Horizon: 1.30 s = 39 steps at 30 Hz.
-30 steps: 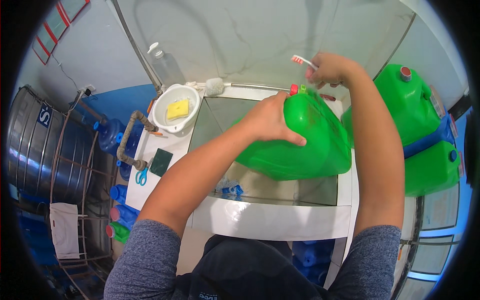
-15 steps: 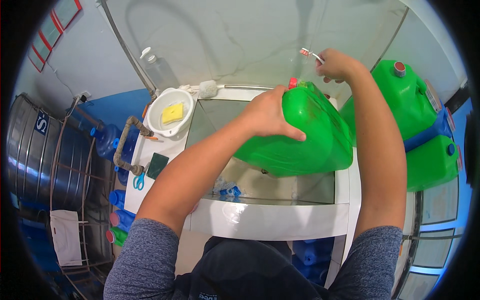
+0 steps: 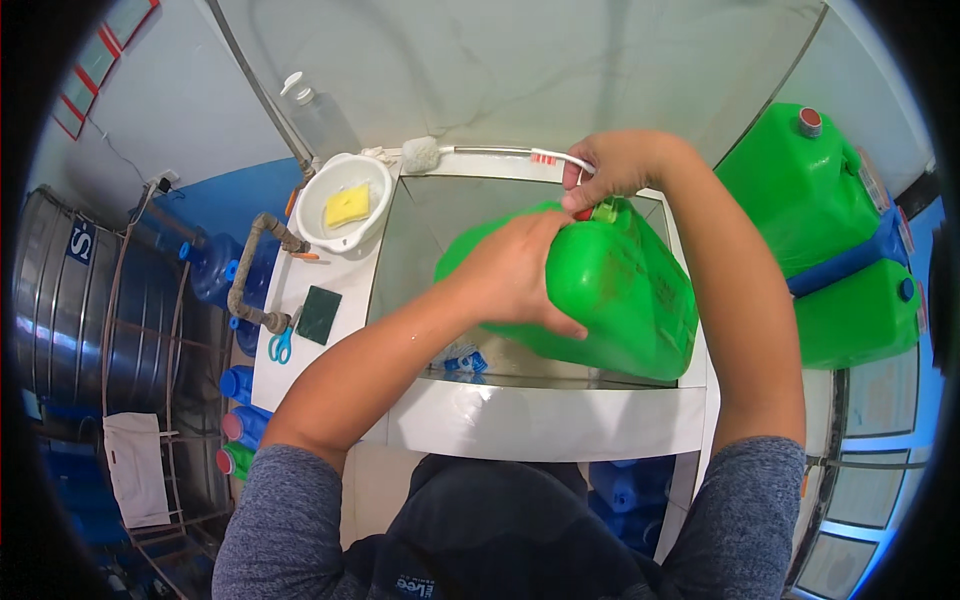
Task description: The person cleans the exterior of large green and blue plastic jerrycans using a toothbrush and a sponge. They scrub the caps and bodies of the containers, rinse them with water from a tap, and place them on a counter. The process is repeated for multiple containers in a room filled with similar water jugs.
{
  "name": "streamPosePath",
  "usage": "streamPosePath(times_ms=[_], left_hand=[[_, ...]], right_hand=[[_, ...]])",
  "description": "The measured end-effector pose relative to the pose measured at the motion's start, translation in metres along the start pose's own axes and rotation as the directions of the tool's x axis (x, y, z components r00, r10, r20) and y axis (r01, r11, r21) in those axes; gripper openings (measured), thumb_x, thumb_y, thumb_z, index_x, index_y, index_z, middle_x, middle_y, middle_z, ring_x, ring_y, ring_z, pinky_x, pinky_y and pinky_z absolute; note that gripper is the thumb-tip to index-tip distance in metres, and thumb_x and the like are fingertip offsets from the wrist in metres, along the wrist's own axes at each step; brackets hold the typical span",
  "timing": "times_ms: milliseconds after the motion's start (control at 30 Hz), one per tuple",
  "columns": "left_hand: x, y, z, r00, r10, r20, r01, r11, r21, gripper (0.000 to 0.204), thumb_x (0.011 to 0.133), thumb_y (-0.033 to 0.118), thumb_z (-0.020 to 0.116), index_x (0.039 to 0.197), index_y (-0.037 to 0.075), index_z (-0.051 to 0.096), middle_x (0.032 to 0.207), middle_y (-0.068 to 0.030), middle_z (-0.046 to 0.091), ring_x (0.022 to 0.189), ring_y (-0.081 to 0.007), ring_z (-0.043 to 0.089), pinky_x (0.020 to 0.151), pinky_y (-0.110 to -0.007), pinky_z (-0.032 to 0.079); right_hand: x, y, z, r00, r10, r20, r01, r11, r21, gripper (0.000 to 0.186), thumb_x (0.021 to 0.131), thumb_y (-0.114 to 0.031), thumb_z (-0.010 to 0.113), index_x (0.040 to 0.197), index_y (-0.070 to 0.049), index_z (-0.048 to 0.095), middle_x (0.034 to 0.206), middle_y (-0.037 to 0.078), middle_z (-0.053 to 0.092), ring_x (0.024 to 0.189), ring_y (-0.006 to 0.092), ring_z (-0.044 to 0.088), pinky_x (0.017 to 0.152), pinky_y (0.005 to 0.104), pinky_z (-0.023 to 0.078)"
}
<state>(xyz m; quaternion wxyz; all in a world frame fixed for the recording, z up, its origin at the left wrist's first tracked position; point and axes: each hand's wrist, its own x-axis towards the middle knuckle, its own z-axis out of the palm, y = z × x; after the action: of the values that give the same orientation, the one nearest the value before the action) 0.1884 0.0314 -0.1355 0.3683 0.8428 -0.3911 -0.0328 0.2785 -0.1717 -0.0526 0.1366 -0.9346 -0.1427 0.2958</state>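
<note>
White sink (image 3: 560, 425), green jug (image 3: 620, 295) under left hand (image 3: 515, 275)

Grey heathered sleeves are pushed up above both elbows, leaving forearms bare down to the left hand (image 3: 515, 275) and right hand (image 3: 618, 165). Dark top at chest.

The green jerrycan (image 3: 600, 290), tilted over the white sink (image 3: 560, 415), blocks the right half of the basin; the left half is open. The long-handled brush (image 3: 480, 152) lies across the rear rim. On the left counter (image 3: 290, 285), a white bowl (image 3: 345, 205), a dark scouring pad (image 3: 318, 314) and blue scissors (image 3: 281, 343) leave narrow gaps between them. Two stacked green jerrycans (image 3: 830, 230) close off the right side.
</note>
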Motion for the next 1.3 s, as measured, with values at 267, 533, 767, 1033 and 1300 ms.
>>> streamPosePath(times_ms=[267, 533, 767, 1033, 1300], left_hand=[[-0.031, 0.013, -0.016, 0.999, -0.020, 0.041, 0.022, 0.999, -0.037, 0.106, 0.049, 0.038, 0.098, 0.136, 0.002, 0.048, 0.129, -0.0182, 0.059, 0.121, -0.0378, 0.056, 0.104, -0.045, 0.046], [-0.047, 0.006, -0.010, 0.989, 0.113, -0.097, -0.112, 0.994, 0.016, 0.097, 0.049, 0.038, 0.097, 0.129, 0.003, 0.053, 0.122, -0.0172, 0.061, 0.117, -0.0375, 0.058, 0.101, -0.044, 0.048], [-0.071, -0.001, -0.009, 0.970, 0.226, -0.093, -0.226, 0.974, 0.013, 0.102, 0.048, 0.038, 0.098, 0.131, 0.003, 0.050, 0.127, -0.0182, 0.058, 0.120, -0.0402, 0.056, 0.103, -0.048, 0.047], [-0.091, -0.008, -0.006, 0.972, 0.233, -0.031, -0.232, 0.972, 0.039, 0.109, 0.050, 0.043, 0.097, 0.137, 0.006, 0.044, 0.132, -0.0153, 0.056, 0.125, -0.0409, 0.054, 0.106, -0.054, 0.044], [-0.095, -0.009, -0.003, 0.964, 0.256, -0.076, -0.254, 0.966, 0.038, 0.107, 0.051, 0.045, 0.096, 0.137, 0.007, 0.045, 0.133, -0.0123, 0.056, 0.126, -0.0386, 0.056, 0.106, -0.056, 0.044]], right_hand=[[-0.009, -0.012, 0.004, 0.987, -0.073, -0.142, 0.057, 0.992, -0.116, 0.054, 0.075, -0.044, 0.084, 0.107, -0.007, 0.064, 0.095, 0.008, 0.069, 0.090, 0.0230, 0.064, 0.079, 0.0376, 0.050], [-0.015, -0.029, 0.002, 0.981, -0.102, -0.167, 0.072, 0.981, -0.179, 0.061, 0.071, -0.048, 0.083, 0.111, -0.006, 0.065, 0.103, 0.011, 0.070, 0.097, 0.0273, 0.066, 0.084, 0.0392, 0.051], [-0.043, -0.046, 0.018, 0.974, -0.169, -0.151, 0.153, 0.982, -0.111, 0.053, 0.079, -0.039, 0.082, 0.113, -0.003, 0.063, 0.108, 0.013, 0.070, 0.098, 0.0279, 0.065, 0.085, 0.0381, 0.052], [-0.054, -0.035, 0.027, 0.982, -0.082, -0.171, 0.083, 0.997, 0.004, 0.034, 0.098, -0.032, 0.061, 0.117, -0.004, 0.066, 0.108, 0.015, 0.071, 0.102, 0.0283, 0.067, 0.088, 0.0399, 0.051], [-0.081, -0.062, 0.030, 0.966, -0.206, -0.158, 0.228, 0.965, 0.133, 0.041, 0.102, -0.036, 0.052, 0.118, -0.001, 0.064, 0.105, 0.018, 0.071, 0.094, 0.0341, 0.066, 0.086, 0.0408, 0.051]])
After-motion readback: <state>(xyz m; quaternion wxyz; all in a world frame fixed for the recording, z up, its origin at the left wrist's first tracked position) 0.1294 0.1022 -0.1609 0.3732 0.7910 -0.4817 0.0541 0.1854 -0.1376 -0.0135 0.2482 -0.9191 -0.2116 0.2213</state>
